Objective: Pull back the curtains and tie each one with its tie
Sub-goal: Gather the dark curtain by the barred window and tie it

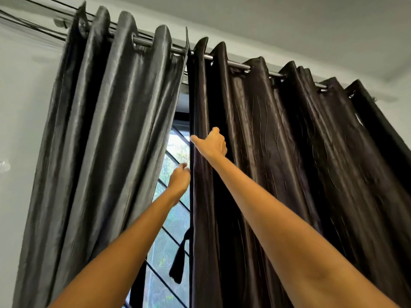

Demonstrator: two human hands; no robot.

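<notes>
Two dark, shiny eyelet curtains hang from a metal rod (239, 64). The grey left curtain (106, 134) and the dark brown right curtain (278, 156) part in a narrow gap over the window. My right hand (212, 143) grips the inner edge of the right curtain, thumb out toward the gap. My left hand (180, 178) reaches up into the gap beside that same edge, fingers curled; whether it holds fabric is unclear. A dark fabric tie (180, 258) dangles from the right curtain's edge lower down.
Behind the gap is a window (169, 238) with dark diagonal bars and greenery outside. Pale wall (20, 107) lies to the left, white ceiling (289, 23) above. Thin black cables (33, 25) run along the wall near the rod's left end.
</notes>
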